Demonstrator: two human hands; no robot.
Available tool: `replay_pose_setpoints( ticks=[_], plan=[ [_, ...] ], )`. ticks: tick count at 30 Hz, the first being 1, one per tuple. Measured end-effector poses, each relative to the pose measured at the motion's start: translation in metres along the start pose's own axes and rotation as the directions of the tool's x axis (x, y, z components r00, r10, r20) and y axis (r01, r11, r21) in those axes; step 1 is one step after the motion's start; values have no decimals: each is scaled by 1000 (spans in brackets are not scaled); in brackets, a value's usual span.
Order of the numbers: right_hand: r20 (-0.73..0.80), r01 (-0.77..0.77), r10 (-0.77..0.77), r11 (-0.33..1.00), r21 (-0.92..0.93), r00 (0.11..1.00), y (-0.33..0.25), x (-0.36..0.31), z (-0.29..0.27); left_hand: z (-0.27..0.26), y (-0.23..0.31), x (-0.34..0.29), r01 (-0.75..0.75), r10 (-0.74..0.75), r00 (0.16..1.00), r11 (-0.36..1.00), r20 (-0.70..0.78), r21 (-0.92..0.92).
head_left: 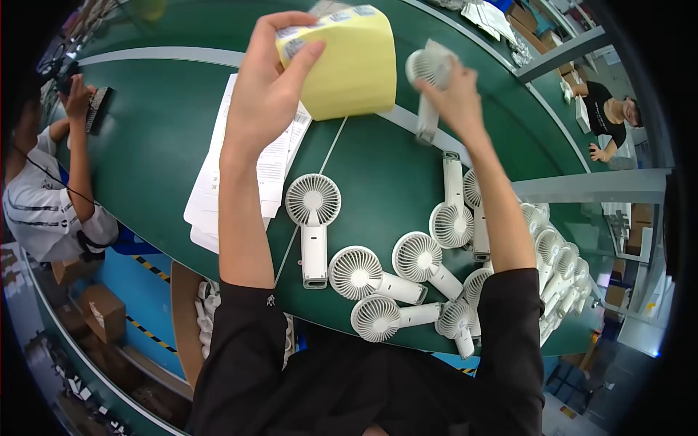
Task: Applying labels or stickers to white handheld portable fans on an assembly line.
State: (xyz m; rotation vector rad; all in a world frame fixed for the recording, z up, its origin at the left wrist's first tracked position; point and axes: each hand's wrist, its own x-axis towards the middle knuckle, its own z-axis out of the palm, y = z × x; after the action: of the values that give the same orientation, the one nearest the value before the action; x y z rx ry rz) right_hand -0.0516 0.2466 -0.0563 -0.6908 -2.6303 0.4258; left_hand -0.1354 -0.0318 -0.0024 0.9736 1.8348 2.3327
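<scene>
My left hand point(267, 91) is closed on a curved yellow sheet of stickers point(352, 69), pinching it near its top left corner between thumb and fingers. A row of printed labels runs along the sheet's upper edge. My right hand point(459, 102) grips a white handheld fan point(429, 69) by its side, with the handle hanging downward; both are slightly smeared by motion. Below my hands, one white fan point(313, 203) lies alone, grille up. To its right, several more fans point(359, 273) lie at different angles on the green table point(378, 167).
A stack of printed white papers point(207, 203) lies under my left forearm. At the right, many fans point(556, 261) are heaped together beside a grey metal frame point(589, 187). One person point(54, 189) sits at the left, another point(611, 112) at the far right. A cardboard box point(187, 312) stands below the table edge.
</scene>
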Motion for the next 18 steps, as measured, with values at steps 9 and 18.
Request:
replay_pose_setpoints(
  ticks=[9, 18],
  plan=[
    [-309, 751, -686, 626, 210, 658, -123, -46, -57, 4, -6, -11, 27, -120, 940, 960, 321, 278],
    [-339, 856, -815, 515, -48, 471, -132, -65, -57, 2, -5, -5, -251, 143, 915, 934, 376, 255]
  ],
)
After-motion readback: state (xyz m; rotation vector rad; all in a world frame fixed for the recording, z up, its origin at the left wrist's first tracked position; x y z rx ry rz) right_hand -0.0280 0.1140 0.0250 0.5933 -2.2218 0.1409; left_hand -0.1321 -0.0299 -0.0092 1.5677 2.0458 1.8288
